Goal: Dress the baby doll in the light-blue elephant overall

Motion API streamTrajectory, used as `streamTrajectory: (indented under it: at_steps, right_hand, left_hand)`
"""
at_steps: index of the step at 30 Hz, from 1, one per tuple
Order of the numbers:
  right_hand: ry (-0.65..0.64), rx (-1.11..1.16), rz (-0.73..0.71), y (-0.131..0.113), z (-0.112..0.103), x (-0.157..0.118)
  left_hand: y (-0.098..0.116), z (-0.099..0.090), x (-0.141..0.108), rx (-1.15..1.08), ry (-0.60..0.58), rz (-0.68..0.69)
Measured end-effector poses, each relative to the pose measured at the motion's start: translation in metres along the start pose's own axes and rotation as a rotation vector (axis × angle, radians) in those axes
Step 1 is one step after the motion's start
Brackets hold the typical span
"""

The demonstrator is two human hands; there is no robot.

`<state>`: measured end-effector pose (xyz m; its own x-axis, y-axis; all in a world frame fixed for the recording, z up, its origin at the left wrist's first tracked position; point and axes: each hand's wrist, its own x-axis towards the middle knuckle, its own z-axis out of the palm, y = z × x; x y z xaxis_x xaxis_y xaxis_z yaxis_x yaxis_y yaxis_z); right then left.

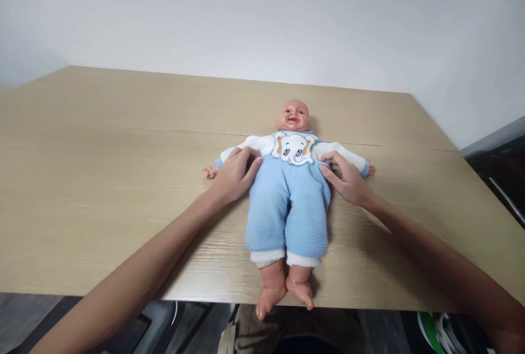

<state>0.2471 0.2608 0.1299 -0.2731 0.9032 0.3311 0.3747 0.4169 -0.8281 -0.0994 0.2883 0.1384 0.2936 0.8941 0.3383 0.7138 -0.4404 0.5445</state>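
Observation:
A baby doll (293,116) lies on its back on the wooden table (123,179), head away from me, arms spread wide. Its blue trousers (268,206) join a white long-sleeved top with an elephant face (292,149) on the chest. The bare feet reach over the table's near edge. My left hand (241,170) is at the doll's side on the left, fingers curled and closed on the clothing near the waist. On the right side, my right hand (341,176) has its thumb and fingers closed on the edge of the outfit.
A pale wall (262,20) rises behind the table. At the far right stands a dark object (508,168). Below the near edge are a grey and black item (151,326) at the left and a green-rimmed round thing (430,332) at the right.

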Motion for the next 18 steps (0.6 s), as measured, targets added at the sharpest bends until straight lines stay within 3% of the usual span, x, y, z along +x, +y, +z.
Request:
streamTrajectory:
  at_steps: [6, 11, 14, 18]
  right_hand:
    - [-0.124, 0.301, 0.216, 0.005, -0.003, 0.022]
    - [0.003, 0.529, 0.328, 0.014, 0.004, 0.021]
    - [0.059, 0.329, 0.266, 0.02, 0.012, 0.017]
    - [0.169, -0.079, 0.058, 0.018, 0.009, 0.003]
  left_hand:
    - [0.002, -0.001, 0.004, -0.121, -0.071, -0.036]
    - [0.002, 0.001, 0.007, -0.27, -0.123, -0.061]
    - [0.002, 0.001, 0.008, -0.235, -0.091, -0.062]
    - [-0.001, 0.001, 0.011, -0.083, -0.042, 0.015]
